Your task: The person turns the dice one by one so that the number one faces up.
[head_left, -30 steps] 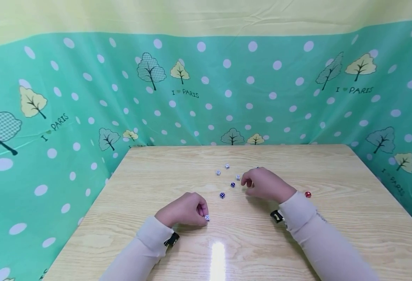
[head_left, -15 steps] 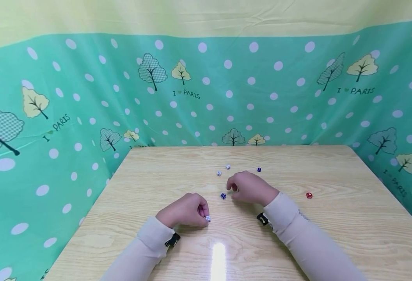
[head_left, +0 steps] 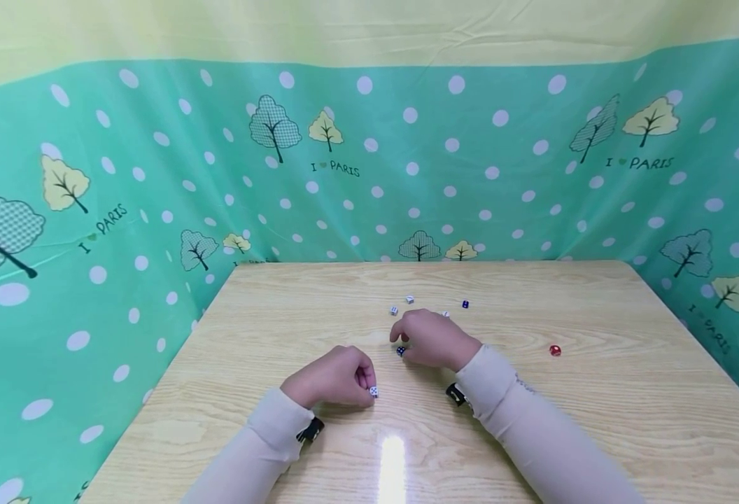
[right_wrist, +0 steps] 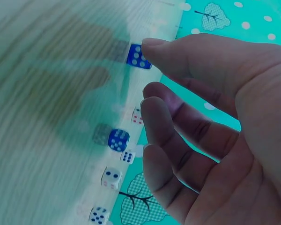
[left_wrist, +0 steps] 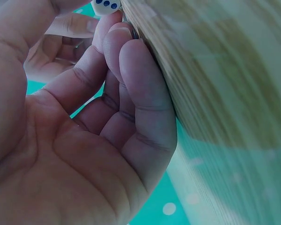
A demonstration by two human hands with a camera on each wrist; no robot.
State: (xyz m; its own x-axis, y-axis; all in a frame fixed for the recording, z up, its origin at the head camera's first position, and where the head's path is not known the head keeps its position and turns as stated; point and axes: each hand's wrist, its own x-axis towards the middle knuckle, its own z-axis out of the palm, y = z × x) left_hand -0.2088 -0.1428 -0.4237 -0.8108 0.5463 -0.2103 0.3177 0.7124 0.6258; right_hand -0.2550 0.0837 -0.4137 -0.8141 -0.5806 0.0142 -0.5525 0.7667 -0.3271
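My left hand (head_left: 332,376) pinches a white die (head_left: 374,392) low at the tabletop. The left wrist view has that die (left_wrist: 107,5) at its top edge by the fingertips, the other fingers curled. My right hand (head_left: 429,339) is over a blue die (head_left: 400,351). In the right wrist view the thumb tip touches or nearly touches this blue die (right_wrist: 139,56), while the fingers stay loosely bent and apart from the thumb. Another blue die (right_wrist: 118,140) shows beyond the fingers there; in the head view the hand seems to hide it.
Behind the right hand are white dice (head_left: 394,311), a farther one (head_left: 410,299) and one partly covered (head_left: 446,315). A blue die (head_left: 465,304) lies at the back, a red die (head_left: 555,351) to the right. A patterned green curtain (head_left: 344,168) surrounds the wooden table (head_left: 269,301).
My right hand has moved left and slightly nearer, to the blue die. The back blue die came into view, and a middle blue die became covered. The left hand stays with its white die.
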